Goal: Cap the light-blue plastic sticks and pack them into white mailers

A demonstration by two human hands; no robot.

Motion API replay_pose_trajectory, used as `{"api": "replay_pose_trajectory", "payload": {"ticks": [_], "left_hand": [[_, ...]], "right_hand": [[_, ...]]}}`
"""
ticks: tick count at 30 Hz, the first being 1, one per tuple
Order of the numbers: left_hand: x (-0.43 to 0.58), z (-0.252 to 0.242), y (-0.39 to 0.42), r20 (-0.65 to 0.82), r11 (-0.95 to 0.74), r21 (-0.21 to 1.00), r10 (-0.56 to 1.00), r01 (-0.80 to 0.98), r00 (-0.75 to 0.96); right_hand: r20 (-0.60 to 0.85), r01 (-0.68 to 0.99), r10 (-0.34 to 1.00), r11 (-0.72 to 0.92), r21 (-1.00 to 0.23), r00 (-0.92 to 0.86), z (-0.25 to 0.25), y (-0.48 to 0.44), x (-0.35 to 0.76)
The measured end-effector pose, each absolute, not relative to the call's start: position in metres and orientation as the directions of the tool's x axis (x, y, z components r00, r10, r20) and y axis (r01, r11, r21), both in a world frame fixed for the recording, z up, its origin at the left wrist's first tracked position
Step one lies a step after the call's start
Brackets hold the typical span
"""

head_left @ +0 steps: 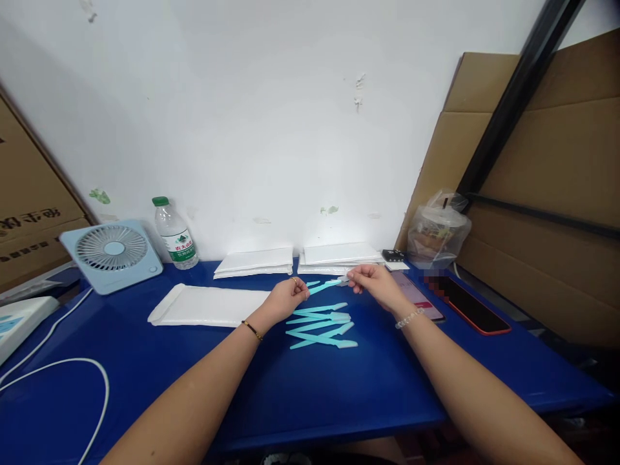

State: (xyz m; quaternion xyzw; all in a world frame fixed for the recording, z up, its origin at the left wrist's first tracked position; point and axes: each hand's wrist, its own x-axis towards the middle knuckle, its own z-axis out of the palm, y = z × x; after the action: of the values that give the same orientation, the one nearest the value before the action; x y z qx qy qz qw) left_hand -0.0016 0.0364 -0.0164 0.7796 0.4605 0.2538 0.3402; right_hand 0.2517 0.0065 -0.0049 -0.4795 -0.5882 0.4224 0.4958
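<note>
Between my two hands is a thin turquoise stick-like tool (323, 286) with a pale end. My left hand (289, 296) pinches its left end, and my right hand (367, 280) pinches the pale right end. Several similar turquoise tools (320, 327) lie crossed over one another on the blue table (310, 400), just below my hands. A white padded envelope (208, 306) lies flat to the left, partly behind my left hand and wrist. Two stacks of white envelopes, a left one (254, 259) and a right one (339, 254), rest by the wall beyond my hands.
A light blue fan (113, 255) and a green-capped water bottle (177, 236) stand at the back left. White cables cross the left side. Two phones, one lit (416, 298) and one dark (472, 305), lie right. Behind them is a bagged cup (438, 229).
</note>
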Motion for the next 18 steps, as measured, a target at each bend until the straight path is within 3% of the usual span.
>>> {"api": "replay_pose_trajectory", "payload": {"ticks": [5,9,13,15,18], "left_hand": [[0.0,-0.015,0.033,0.069,-0.343,0.781,0.878,0.521,0.474],[0.0,-0.011,0.029,0.045,-0.375,0.724,0.863,0.579,0.503],[-0.003,-0.01,0.029,0.188,-0.486,0.431,0.872,0.76,0.451],[-0.004,-0.01,0.031,0.231,-0.494,0.279,0.867,0.823,0.442],[-0.005,-0.011,0.035,0.211,-0.483,0.203,0.871,0.852,0.443]], "right_hand": [[0.154,0.151,0.981,0.171,-0.974,-0.117,-0.007,0.004,0.24],[0.196,0.358,0.968,0.24,-0.902,-0.157,-0.012,0.007,0.244],[0.36,0.719,0.92,0.357,-0.597,-0.158,-0.023,0.017,0.259],[0.36,0.798,0.909,0.371,-0.475,-0.209,-0.028,0.02,0.263],[0.334,0.835,0.908,0.379,-0.399,-0.252,-0.032,0.023,0.263]]}}
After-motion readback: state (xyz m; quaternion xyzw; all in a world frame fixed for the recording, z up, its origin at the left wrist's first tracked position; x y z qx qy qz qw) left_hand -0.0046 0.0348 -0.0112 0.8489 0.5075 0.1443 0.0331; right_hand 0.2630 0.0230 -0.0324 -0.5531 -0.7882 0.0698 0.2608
